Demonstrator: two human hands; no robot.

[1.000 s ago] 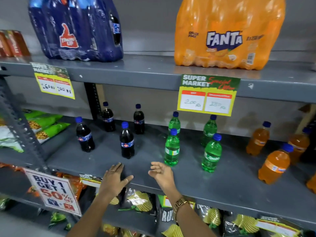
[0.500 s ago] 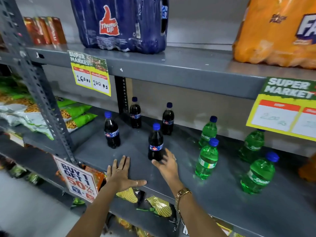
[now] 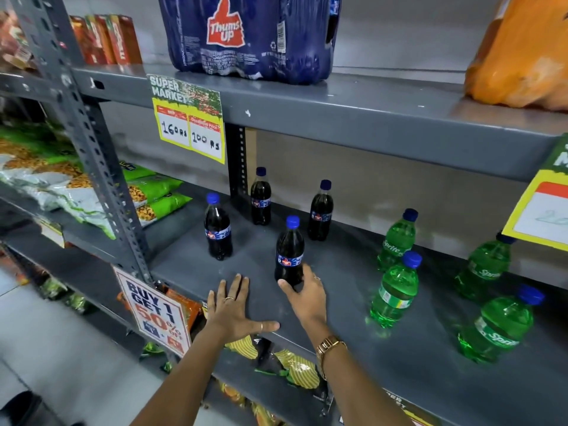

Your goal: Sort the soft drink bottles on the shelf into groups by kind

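**Right hand closing on the front cola bottle**

The right hand's (image 3: 307,298) fingers (image 3: 309,272) and thumb are wrapping the base of the front cola bottle (image 3: 289,253), hiding its bottom; it is standing upright near the shelf's (image 3: 353,281) front edge. Left of that bottle, the left hand (image 3: 235,312) is lying flat on the shelf, fingers spread. Three more cola bottles (image 3: 260,196) are standing behind and left of it. To its right, four green Sprite bottles (image 3: 396,292) are standing, one partly covered by a price tag (image 3: 541,207) that the frame is cutting off.
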